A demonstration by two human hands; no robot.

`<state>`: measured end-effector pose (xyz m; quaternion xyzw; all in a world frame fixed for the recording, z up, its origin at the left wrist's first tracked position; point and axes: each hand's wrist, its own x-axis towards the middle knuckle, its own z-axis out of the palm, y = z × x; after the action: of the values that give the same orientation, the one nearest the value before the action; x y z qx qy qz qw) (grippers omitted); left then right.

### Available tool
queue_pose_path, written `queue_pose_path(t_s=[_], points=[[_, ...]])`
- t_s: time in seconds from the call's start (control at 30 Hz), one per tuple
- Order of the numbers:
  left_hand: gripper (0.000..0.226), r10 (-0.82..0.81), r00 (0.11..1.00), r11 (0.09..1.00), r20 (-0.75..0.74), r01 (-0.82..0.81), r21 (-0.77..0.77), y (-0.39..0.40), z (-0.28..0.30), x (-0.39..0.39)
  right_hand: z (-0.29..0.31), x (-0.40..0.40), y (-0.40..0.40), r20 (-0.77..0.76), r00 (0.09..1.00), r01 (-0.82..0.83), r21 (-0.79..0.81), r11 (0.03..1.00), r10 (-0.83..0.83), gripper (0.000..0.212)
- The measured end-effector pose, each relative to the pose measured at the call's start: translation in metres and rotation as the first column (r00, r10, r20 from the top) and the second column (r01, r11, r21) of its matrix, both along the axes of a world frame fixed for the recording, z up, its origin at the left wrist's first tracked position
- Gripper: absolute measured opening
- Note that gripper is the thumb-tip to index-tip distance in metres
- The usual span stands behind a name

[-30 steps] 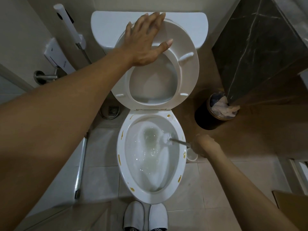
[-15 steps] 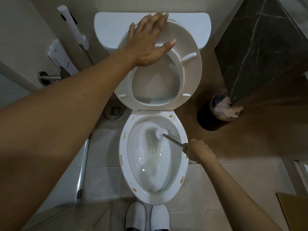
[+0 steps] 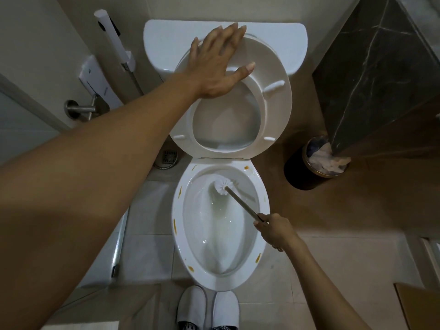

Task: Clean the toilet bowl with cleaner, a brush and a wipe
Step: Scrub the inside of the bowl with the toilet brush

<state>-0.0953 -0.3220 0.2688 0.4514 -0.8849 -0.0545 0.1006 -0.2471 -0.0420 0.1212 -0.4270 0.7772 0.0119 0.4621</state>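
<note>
The left hand (image 3: 217, 67) presses spread fingers flat on the raised seat (image 3: 273, 108), while the right hand (image 3: 276, 231) grips the brush (image 3: 222, 185), its head seemingly touching the bowl's (image 3: 177, 225) upper inside wall.

Pale square floor tiles (image 3: 147, 246) are seen across the lower frame, under dim light. A beige wall (image 3: 35, 44) fills the upper left, with a white bidet sprayer (image 3: 112, 36) mounted on it. A dark marble panel (image 3: 381, 67) occupies the upper right, a round waste bin (image 3: 307, 170) set at its foot.
</note>
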Motion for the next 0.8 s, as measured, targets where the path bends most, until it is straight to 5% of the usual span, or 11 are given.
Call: queue_pose_path(t_s=[0.47,0.8], points=[[0.073,-0.025,0.999,0.996,-0.022,0.027,0.081,0.006,0.011,0.004,0.040,0.014,-0.006,0.002,1.000,0.009,0.040,0.999,-0.009,0.039],[0.077,-0.100,0.978,0.988,-0.185,0.120,0.100,-0.014,-0.001,0.048,0.043,0.054,-0.020,0.060,0.992,0.105,0.081,0.991,-0.110,0.036]])
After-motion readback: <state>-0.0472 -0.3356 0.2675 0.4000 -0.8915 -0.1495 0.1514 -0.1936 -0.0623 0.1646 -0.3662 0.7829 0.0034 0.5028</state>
